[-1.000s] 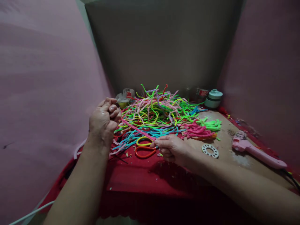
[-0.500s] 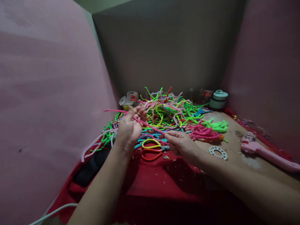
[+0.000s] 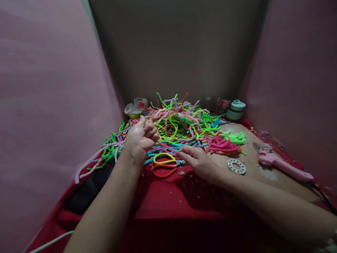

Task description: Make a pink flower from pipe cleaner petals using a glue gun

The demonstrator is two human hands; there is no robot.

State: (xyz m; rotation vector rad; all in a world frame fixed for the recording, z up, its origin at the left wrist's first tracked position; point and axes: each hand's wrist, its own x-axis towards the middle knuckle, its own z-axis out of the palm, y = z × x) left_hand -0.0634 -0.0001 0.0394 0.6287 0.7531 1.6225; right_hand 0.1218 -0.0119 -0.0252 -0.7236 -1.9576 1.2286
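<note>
A pink pipe cleaner (image 3: 167, 146) runs in a slant between my two hands. My left hand (image 3: 140, 137), palm partly turned up, has its fingers curled closed round the upper part of it. With thumb and fingertips, my right hand (image 3: 195, 158) pinches the lower end. Scissors (image 3: 163, 174) with one yellow and one red handle loop lie just below the strand, blades towards my right hand. Behind both hands rises a tangled heap of pipe cleaners (image 3: 181, 119) in green, pink, yellow and blue.
Bundles of pink pipe cleaners (image 3: 222, 144) and green pipe cleaners (image 3: 234, 137) lie on a tan board at right. Near them are a white ring with holes (image 3: 236, 166), a pink glue gun (image 3: 284, 165) and a teal container (image 3: 236, 109). A black flat object (image 3: 88, 189) rests at left.
My left hand's fingers have gone from spread to curled round the pink pipe cleaner. My right hand still pinches its end. The whole view has shifted slightly.
</note>
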